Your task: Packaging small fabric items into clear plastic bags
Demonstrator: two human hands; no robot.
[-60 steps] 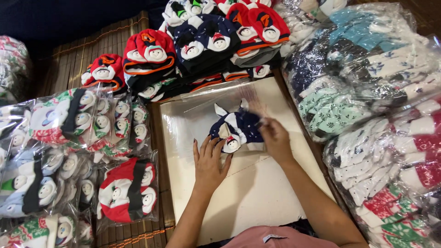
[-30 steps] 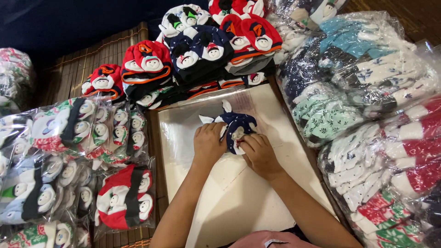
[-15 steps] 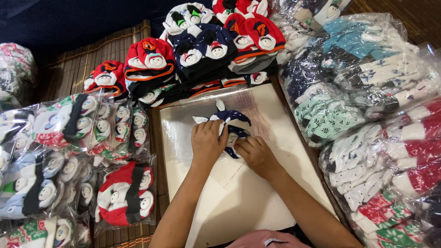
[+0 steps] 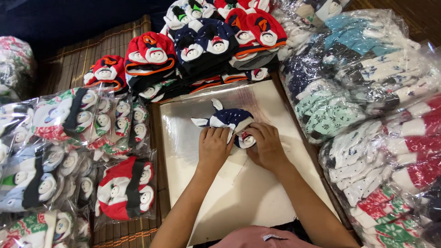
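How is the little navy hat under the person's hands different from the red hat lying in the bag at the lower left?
The navy hat is dark blue with small white specks; the red bagged hat is red and white with a dark band. The navy hat lies bare on the white board, pressed by the left hand and right hand; the red one is sealed in clear plastic, untouched. Both carry small snowman faces.

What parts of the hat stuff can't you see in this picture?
- Head view: the near side of the navy hat is covered by the left hand and right hand, so each grip is unclear.
- Fingertips are tucked into the fabric.
- The little snowman face is too small for detail.
- The bagged socks are cut off by the right edge and blurred by shiny plastic.
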